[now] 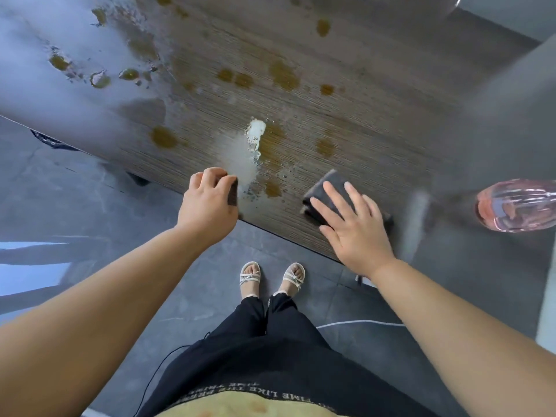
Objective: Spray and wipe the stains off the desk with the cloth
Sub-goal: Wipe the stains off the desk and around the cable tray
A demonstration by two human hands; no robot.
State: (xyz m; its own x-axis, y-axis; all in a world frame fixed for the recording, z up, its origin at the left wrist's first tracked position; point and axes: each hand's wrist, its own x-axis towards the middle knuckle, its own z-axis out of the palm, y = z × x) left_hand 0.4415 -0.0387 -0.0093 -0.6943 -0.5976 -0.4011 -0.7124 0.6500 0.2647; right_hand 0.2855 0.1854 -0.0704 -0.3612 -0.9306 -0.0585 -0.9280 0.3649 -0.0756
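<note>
The wood-grain desk point(346, 121) carries several brown stains point(282, 75) and a white patch of spray foam point(255, 133) near its front edge. A dark folded cloth point(331, 183) lies on the desk by that edge. My right hand point(352, 227) lies flat on the cloth with straight, spread fingers. My left hand point(207, 203) rests at the desk's edge just left of the foam, fingers loosely curled, with nothing visible in it. A pink see-through spray bottle point(517, 206) stands blurred at the far right, apart from both hands.
The desk's left part is wet and reflects bright light point(45, 70). A grey wall or panel point(511, 100) rises at the right behind the bottle. Below the desk edge is grey tiled floor point(150, 236), with my sandalled feet point(270, 276).
</note>
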